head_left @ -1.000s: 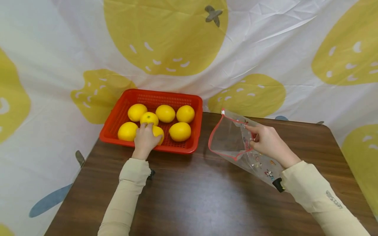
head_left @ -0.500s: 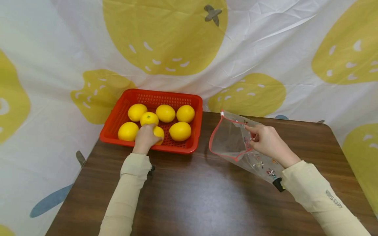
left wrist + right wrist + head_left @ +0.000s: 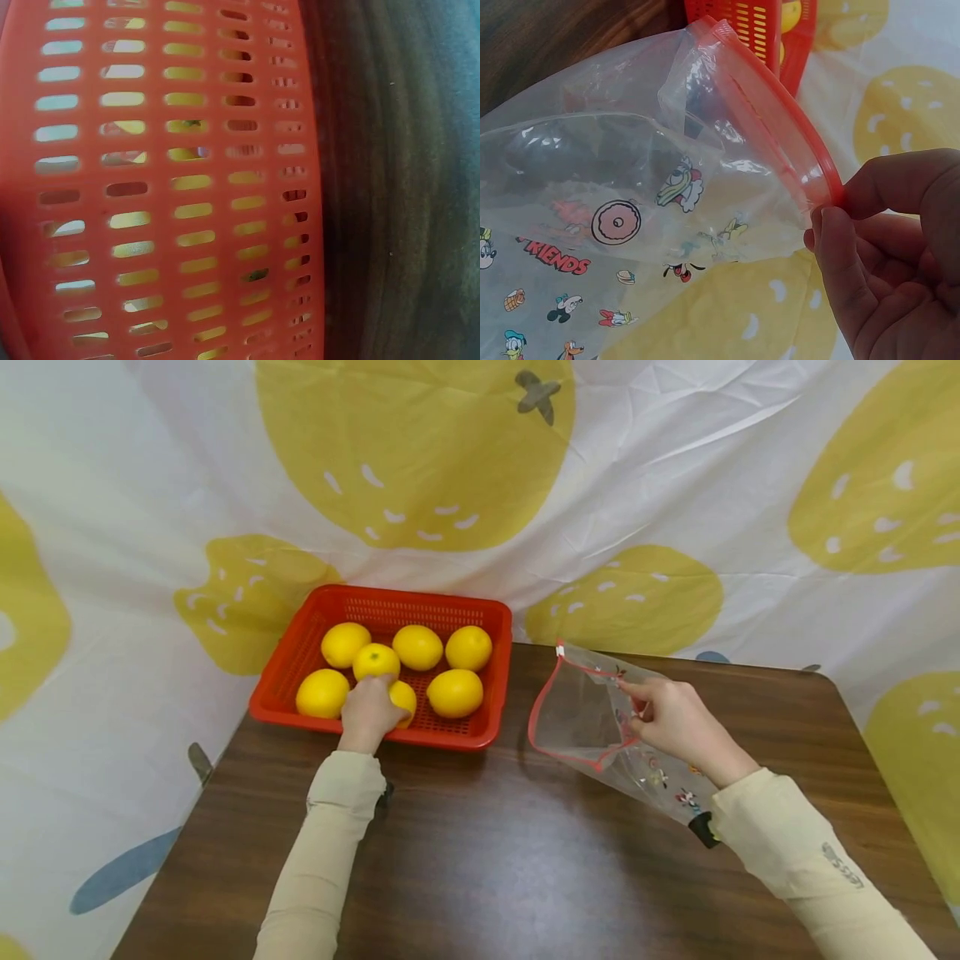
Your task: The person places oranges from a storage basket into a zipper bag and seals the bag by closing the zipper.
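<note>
Inside the red basket (image 3: 450, 739) my left hand (image 3: 367, 710) grips a yellow lemon (image 3: 405, 697) near the front wall. Its thumb lies on the lemon's right side, and the fingertips are hidden behind the hand and fruit. Several other lemons (image 3: 455, 693) lie around it. The left wrist view shows the basket's slotted wall (image 3: 165, 180) with yellow fruit behind the slots, and no hand. To the right, my right hand (image 3: 678, 722) pinches the red rim (image 3: 814, 172) of a clear zip bag (image 3: 630, 195) printed with cartoon figures. The bag's mouth gapes toward the basket.
Both the basket and the bag are over a dark wooden table (image 3: 510, 860). Behind it hangs a white cloth (image 3: 660, 468) with large yellow fruit prints, close to the basket's back edge. A white zip slider (image 3: 560, 650) sits at the bag's upper corner.
My left hand's fingers have sunk from the top of the lemon down around it. The right hand and the bag have hardly moved.
</note>
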### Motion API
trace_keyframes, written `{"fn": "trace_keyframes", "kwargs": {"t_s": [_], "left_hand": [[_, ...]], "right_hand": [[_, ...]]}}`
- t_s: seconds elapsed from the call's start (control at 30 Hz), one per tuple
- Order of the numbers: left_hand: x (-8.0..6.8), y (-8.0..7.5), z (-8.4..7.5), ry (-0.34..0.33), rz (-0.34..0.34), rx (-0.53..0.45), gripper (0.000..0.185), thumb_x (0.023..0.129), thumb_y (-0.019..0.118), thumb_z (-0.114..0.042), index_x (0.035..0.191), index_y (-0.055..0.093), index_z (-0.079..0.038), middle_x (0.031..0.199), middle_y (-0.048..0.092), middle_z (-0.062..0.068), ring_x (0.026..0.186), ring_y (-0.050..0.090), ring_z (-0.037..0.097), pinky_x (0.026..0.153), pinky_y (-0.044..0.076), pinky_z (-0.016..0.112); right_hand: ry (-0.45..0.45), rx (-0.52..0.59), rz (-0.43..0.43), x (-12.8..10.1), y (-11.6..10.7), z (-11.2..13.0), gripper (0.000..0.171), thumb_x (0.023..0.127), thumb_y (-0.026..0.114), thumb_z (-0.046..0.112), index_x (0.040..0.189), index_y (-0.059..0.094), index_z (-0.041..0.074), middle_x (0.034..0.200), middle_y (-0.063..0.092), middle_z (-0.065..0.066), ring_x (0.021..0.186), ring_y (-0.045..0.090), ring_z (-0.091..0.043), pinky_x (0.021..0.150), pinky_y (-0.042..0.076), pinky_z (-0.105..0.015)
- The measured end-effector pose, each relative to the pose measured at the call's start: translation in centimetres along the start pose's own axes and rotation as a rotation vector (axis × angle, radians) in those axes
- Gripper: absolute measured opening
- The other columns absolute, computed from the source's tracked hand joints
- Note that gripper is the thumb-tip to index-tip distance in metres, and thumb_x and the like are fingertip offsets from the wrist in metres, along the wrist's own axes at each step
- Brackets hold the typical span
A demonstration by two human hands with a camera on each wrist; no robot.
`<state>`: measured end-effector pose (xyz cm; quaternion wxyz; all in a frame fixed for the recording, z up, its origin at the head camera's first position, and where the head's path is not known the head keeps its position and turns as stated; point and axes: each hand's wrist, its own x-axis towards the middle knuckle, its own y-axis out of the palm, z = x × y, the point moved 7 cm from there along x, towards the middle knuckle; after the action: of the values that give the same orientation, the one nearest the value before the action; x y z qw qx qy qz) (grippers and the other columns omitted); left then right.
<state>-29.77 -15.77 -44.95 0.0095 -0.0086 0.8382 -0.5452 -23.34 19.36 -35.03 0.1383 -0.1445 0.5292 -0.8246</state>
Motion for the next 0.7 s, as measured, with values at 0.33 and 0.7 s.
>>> {"fn": "trace_keyframes", "kwargs": {"t_s": [0.33, 0.7], "left_hand": [[-0.2, -0.2, 0.0, 0.03, -0.075, -0.003, 0.061, 0.069, 0.077, -0.028, 0.122, 0.056, -0.009, 0.116, 0.053, 0.021, 0.09, 0.057, 0.039, 0.073, 0.048, 0.05], [-0.8, -1.1, 0.2, 0.091, -0.229, -0.128, 0.06, 0.068, 0.077, -0.032, 0.12, 0.056, -0.01, 0.119, 0.051, 0.02, 0.097, 0.054, 0.041, 0.081, 0.045, 0.052]], "right_hand": [[0.006, 0.004, 0.003, 0.0, 0.0, -0.1, 0.049, 0.072, 0.058, -0.003, 0.121, 0.054, -0.007, 0.069, 0.051, -0.005, 0.05, 0.042, -0.01, 0.048, 0.037, -0.026], [0.03, 0.011, 0.016, -0.3, -0.4, -0.2, 0.05, 0.074, 0.057, -0.004, 0.123, 0.052, -0.006, 0.071, 0.051, -0.006, 0.051, 0.04, -0.011, 0.046, 0.034, -0.026]]}}
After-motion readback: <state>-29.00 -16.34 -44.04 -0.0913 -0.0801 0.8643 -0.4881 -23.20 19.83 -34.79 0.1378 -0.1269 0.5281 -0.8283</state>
